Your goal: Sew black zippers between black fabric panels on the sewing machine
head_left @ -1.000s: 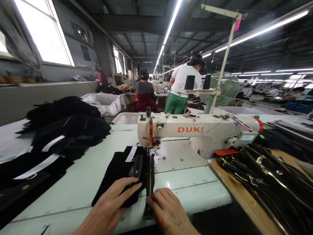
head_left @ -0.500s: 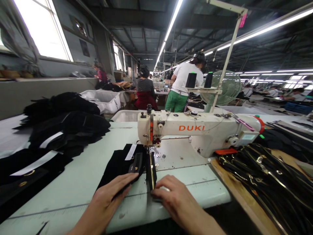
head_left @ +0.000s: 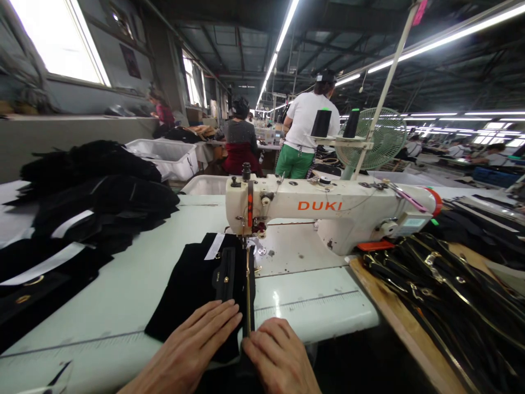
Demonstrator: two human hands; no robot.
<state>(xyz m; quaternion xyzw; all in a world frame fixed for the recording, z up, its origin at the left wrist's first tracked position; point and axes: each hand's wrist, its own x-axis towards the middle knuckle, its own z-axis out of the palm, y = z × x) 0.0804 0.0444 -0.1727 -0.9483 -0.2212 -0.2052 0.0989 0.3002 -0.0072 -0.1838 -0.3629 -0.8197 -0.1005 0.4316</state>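
A black fabric panel (head_left: 176,290) lies on the pale green sewing table, with a white strip (head_left: 214,246) near its top and a dark tab bearing a small gold stud (head_left: 226,279). My left hand (head_left: 200,336) rests flat on this panel, fingers stretched out and close together. Along the panel's right edge runs a black zipper (head_left: 248,290) with gold teeth, its far end under the needle area of the sewing machine (head_left: 283,202). Bent fingers of my right hand (head_left: 279,350) pinch the zipper's near end at the table's front edge.
Stacked black fabric pieces (head_left: 94,191) cover the left side. More gold-toothed zippers (head_left: 443,306) lie heaped on a wooden board (head_left: 410,323) at right. Thread cones (head_left: 321,123) and a fan (head_left: 373,137) stand behind the machine. Co-workers (head_left: 307,126) are farther back.
The panel now lies flatter and straighter, its edge against the zipper. My left hand has moved right, towards the zipper; my right hand has drawn the zipper's near end closer to me.
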